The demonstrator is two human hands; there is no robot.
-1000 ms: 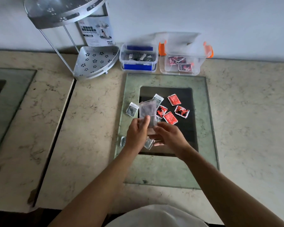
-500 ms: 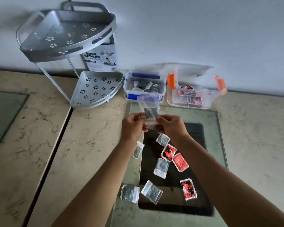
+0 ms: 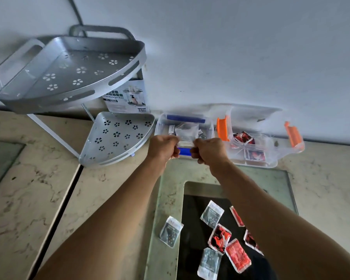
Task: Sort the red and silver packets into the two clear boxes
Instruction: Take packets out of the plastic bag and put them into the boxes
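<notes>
Two hands hold one silver packet [image 3: 186, 132] over the blue-latched clear box [image 3: 163, 124] at the wall. Left hand [image 3: 163, 147] fingers pinch the packet's lower left corner; right hand [image 3: 208, 149] fingers pinch its lower right corner. Just beside it, the orange-latched clear box [image 3: 271, 152] contains red packets [image 3: 243, 137]. Loose silver packets [image 3: 170, 231] and loose red packets [image 3: 238, 256] lie on the counter [image 3: 113, 190], near the forearms.

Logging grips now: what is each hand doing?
Left hand: shut on the clear silver-filled plastic packet.
Right hand: shut on the same packet.
</notes>
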